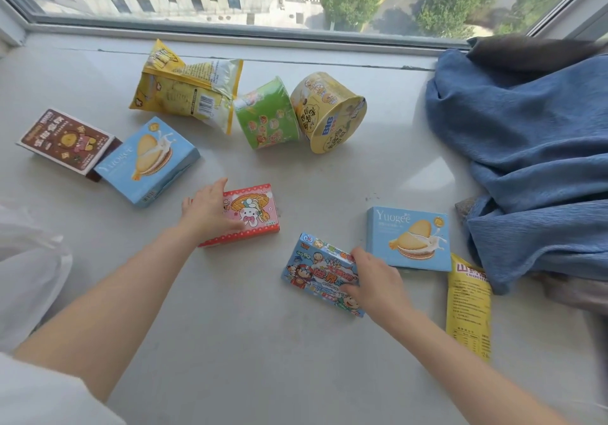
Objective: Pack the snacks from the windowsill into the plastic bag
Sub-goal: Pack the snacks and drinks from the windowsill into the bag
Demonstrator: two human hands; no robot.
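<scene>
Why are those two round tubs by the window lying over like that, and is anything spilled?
The green tub and yellow tub lie tipped on their sides, touching, instead of standing. Both look sealed, and nothing has spilled on the windowsill.

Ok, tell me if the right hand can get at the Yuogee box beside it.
Probably yes. The right hand grips the cartoon box, and the near Yuogee box lies flat just beyond it with bare windowsill between, but the hand must release first.

windowsill (230, 342) | boxes, two tubs (267, 118), snack bags, blue curtain (526, 161)
</scene>
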